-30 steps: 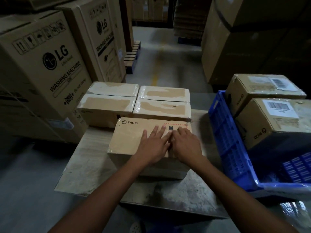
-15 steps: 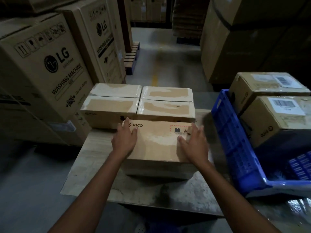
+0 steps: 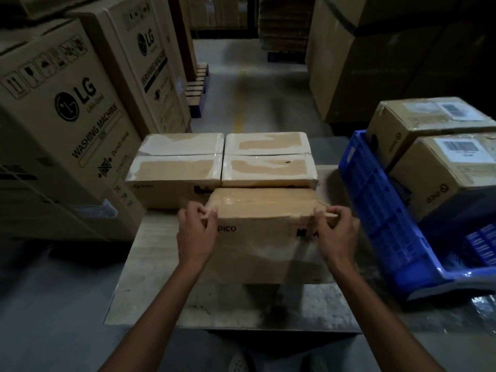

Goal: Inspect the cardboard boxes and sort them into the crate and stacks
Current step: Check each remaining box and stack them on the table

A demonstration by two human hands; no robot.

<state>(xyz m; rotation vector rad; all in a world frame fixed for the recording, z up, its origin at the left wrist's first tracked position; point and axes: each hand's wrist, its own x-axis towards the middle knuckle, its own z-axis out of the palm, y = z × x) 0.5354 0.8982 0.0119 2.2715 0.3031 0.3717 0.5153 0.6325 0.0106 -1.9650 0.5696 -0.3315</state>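
Box (image 3: 257,253) on the table (image 3: 150,291), gripped at both top corners.
The left hand (image 3: 197,237) and right hand (image 3: 338,234) curl round its upper edge. The cardboard looks stiff and light but dented there, so the lower side walls seem safer holds.

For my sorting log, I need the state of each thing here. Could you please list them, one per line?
PICO box: closed, logo face toward the camera, gripped at both top corners.
Left hand: grips the box's left top corner.
Right hand: grips the right top corner.
Two taped boxes: sealed, side by side behind it.
Blue crate: holds two labelled boxes, both closed.
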